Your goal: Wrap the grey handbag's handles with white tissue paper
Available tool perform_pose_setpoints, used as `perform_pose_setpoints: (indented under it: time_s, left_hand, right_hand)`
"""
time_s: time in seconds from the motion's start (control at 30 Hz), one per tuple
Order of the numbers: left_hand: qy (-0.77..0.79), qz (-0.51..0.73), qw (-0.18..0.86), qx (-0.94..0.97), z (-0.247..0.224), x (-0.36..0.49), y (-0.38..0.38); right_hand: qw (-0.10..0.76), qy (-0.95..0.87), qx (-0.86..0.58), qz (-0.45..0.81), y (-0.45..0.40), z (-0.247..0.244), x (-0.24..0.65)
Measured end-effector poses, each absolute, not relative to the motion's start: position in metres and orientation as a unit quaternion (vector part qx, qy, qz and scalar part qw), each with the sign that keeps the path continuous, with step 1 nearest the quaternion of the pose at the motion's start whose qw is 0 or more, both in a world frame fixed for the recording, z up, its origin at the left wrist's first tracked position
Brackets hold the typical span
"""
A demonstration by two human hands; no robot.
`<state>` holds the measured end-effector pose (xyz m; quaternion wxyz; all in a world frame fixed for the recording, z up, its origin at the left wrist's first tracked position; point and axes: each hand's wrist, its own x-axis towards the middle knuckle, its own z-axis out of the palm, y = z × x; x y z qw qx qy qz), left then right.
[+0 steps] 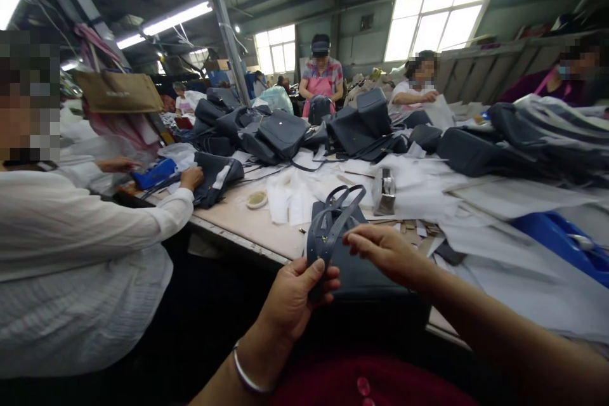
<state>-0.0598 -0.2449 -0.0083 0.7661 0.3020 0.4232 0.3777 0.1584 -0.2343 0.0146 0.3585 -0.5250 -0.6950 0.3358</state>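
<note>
My left hand (297, 292) is closed round the lower ends of dark blue bag straps (328, 238), thumb on top. The straps loop upward and show small gold-coloured fittings. Just right of them, my right hand (380, 250) has its fingers curled together, the tips close to the straps. Whether it grips anything there is too small to make out. Beneath both hands a dark blue bag (368, 276) lies at the table's front edge, partly covered by the straps and my right hand.
Dark blue bags (280, 130) are heaped across the table, with white paper (504, 254) at right. Nearby are a tape roll (257, 199), a metal block (384, 191) and a blue tray (561, 238). A co-worker's hand (191, 179) touches a bag at left; other people stand behind.
</note>
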Motion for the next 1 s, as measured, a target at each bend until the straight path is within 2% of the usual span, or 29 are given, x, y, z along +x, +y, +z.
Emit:
perform_pose_setpoints:
  time_s: [0.07,0.2,0.3,0.63,1.0]
  left_hand:
    - [0.406,0.381,0.760,0.336,-0.006,-0.056,-0.254]
    - [0.394,0.357,0.751,0.391,-0.006,-0.047,-0.271]
    - [0.400,0.342,0.751,0.398,-0.011,-0.045,-0.280]
    - [0.437,0.333,0.737,0.393,-0.021,-0.061,-0.279]
    - [0.421,0.259,0.755,0.431,-0.031,-0.069,-0.261]
  right_hand:
    - [0.321,-0.668,-0.490,0.458,-0.259,0.013,0.142]
    - [0.398,-0.544,-0.425,0.603,-0.282,0.001,0.118]
    - [0.413,-0.465,-0.407,0.669,-0.286,-0.004,0.108]
    - [0.337,-0.490,-0.413,0.690,-0.268,-0.007,0.090]
    - [0.371,-0.410,-0.476,0.684,-0.252,-0.031,0.102]
